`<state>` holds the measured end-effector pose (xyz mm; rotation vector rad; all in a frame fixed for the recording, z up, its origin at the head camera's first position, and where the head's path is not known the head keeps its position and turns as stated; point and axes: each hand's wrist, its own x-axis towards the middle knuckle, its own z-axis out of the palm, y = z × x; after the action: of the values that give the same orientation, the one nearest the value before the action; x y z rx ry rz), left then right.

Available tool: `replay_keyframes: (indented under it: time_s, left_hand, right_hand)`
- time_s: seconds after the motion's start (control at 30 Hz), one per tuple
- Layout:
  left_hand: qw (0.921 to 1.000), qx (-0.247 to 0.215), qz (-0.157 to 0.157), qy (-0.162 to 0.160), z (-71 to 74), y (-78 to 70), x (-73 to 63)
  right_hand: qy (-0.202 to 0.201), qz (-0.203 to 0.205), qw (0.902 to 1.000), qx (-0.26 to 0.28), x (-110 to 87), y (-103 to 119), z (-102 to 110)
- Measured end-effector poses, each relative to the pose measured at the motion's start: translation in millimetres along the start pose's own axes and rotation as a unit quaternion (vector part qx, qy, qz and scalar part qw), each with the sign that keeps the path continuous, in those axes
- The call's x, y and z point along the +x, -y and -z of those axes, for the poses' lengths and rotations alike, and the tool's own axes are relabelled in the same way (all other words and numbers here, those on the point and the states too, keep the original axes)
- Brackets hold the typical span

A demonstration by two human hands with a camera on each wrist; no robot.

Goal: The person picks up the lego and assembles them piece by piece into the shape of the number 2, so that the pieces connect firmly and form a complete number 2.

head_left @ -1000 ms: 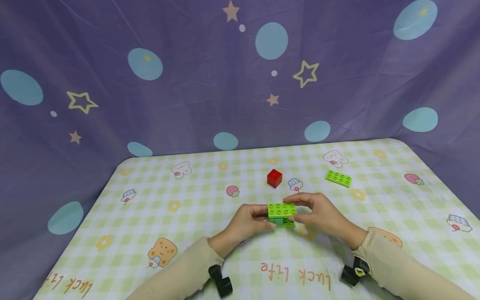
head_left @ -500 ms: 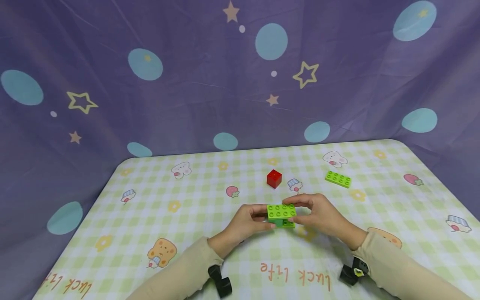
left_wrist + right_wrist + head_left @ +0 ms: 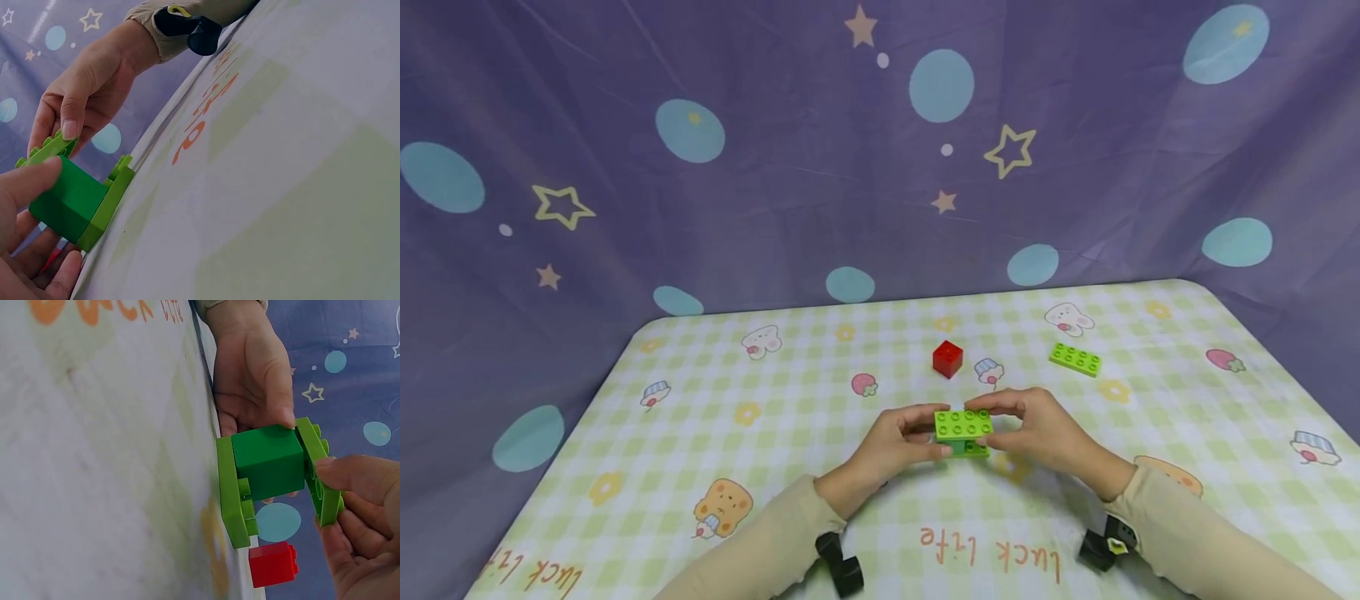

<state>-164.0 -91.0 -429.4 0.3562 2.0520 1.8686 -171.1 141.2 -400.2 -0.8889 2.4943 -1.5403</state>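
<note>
A dark green toy building brick [image 3: 269,462] stands on a light green studded plate [image 3: 232,494] that rests on the table. Over its top lies a second light green studded plate [image 3: 964,423], which overhangs to the right and looks slightly tilted in the right wrist view. My left hand [image 3: 895,446] grips the dark green brick from the left, thumb at the near side and fingers behind. On the right, my right hand [image 3: 1041,429] pinches the overhanging end of the upper plate between thumb and fingers.
A red brick [image 3: 948,359] sits behind the hands. Farther right lies another light green studded plate [image 3: 1075,359]. The table wears a checked cloth [image 3: 760,467], and a purple curtain [image 3: 775,225] hangs behind its far edge.
The left fingers reach slightly farther along the back of the stack. Right hand and bricks hold nearly the same place; the head view has shifted a little.
</note>
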Motion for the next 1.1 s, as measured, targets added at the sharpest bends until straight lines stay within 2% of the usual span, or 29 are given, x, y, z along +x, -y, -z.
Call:
replay_keyframes:
  time_s: [0.17, 0.4, 0.67, 0.87, 1.1]
  left_hand:
    - [0.9998, -0.013, -0.016, -0.002, 0.4, -0.7, -0.1]
    - [0.9994, -0.005, -0.029, -0.019, 0.8, -2.2, -1.1]
    - [0.9976, -0.062, -0.029, 0.005, 0.2, -4.6, -2.7]
    - [0.9965, -0.069, -0.045, 0.009, 0.3, -4.0, -2.4]
    - [0.9966, -0.067, -0.048, 0.009, 0.7, -4.9, -2.7]
  right_hand:
    - [-0.001, -0.003, 1.0, -0.01, -0.6, 0.1, 0.0]
    - [0.003, -0.008, 0.9997, -0.023, -0.4, 1.0, 0.3]
    - [0.006, -0.004, 0.9996, -0.027, -0.4, 2.6, 0.9]
    - [0.005, -0.002, 0.9994, -0.033, -0.3, 3.4, 0.6]
    - [0.001, 0.006, 0.9993, -0.038, 0.1, 4.3, 0.2]
